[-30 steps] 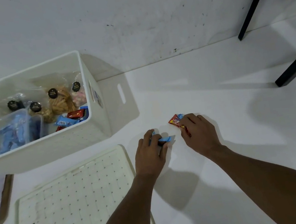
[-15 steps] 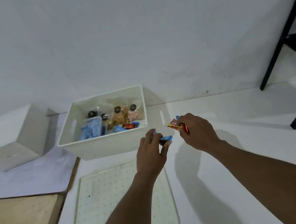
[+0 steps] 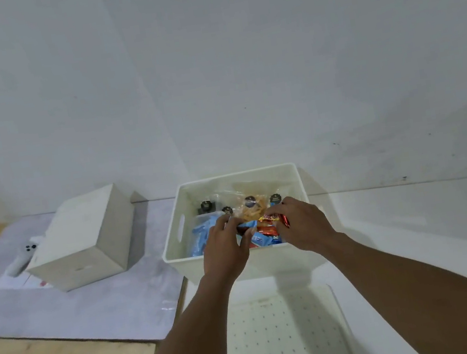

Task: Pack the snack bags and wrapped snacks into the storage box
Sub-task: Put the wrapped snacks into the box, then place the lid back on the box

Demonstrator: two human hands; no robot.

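head view: both hands had carried over from the bare tabletop to above the storage box (image 3: 302, 259); left hand (image 3: 227, 246) pinched a blue wrapped snack (image 3: 246, 225), right hand (image 3: 302, 225) a red wrapped snack (image 3: 274, 218), ready to drop.

Closed beige box (image 3: 83, 240) left, white controller (image 3: 23, 257) beside it; perforated lid (image 3: 285, 337) near camera

Both forearms outstretched, left hand (image 3: 226, 248) and right hand (image 3: 304, 223) pinched closed
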